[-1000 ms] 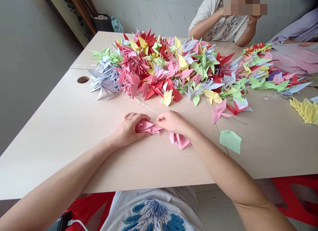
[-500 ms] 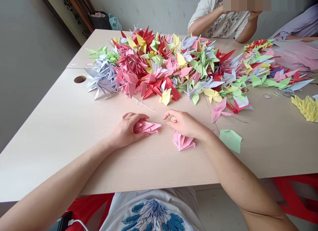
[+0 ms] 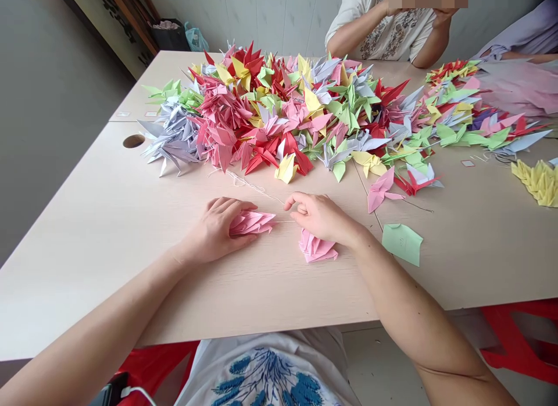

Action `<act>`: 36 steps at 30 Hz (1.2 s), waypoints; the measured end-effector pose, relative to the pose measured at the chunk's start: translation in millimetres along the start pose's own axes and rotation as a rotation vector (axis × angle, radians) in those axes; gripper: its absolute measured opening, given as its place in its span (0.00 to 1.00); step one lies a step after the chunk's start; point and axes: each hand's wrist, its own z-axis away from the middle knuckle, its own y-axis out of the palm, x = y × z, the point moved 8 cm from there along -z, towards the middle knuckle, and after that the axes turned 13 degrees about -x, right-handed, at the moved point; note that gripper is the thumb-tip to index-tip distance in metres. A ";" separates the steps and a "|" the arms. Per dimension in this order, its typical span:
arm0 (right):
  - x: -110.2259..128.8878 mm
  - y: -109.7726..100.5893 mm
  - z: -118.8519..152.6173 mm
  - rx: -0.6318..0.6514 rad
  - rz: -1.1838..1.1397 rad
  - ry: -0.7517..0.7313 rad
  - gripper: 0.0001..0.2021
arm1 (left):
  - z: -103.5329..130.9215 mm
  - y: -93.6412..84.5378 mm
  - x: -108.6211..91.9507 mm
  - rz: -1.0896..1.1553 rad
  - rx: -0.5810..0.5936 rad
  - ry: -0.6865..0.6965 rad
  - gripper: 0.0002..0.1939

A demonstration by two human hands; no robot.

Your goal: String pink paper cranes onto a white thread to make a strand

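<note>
My left hand is closed around a stack of pink folded paper cranes lying on the table. A thin white thread runs from the right end of that stack to my right hand. The fingers of this hand are curled, with the thread at the thumb and fingertips. Just below it rests a second bunch of pink paper cranes, partly covered by the hand. A loose tangle of white thread lies on the table beyond my hands.
A large heap of coloured paper cranes spreads across the back of the table. At right are a single pink crane beside a needle, a green paper piece and a yellow crane string. A person sits opposite.
The view has shifted slightly. My left hand and its pink cranes sit a little farther left, so a bit more thread shows between the hands. The right hand keeps its pose.
</note>
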 end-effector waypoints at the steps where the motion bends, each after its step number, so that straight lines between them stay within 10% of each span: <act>1: 0.1 0.5 -0.3 -0.010 -0.007 -0.005 0.09 | -0.3 -0.4 -1.2 -0.025 -0.015 0.001 0.26; 12: -1.0 -64.2 24.4 -0.374 -0.039 0.004 0.06 | 0.2 -11.1 5.8 -0.143 -0.006 -0.003 0.22; 20: -19.5 -32.7 81.8 -0.266 0.126 0.094 0.24 | 3.0 -20.6 23.9 -0.188 0.036 0.029 0.23; 32: 10.2 -45.5 56.4 -0.337 0.092 -0.121 0.09 | 6.3 -31.6 27.9 -0.276 0.146 -0.052 0.19; 36: 24.2 -24.2 54.7 -0.224 0.133 -0.145 0.22 | 10.9 -36.0 39.2 -0.293 0.201 -0.125 0.20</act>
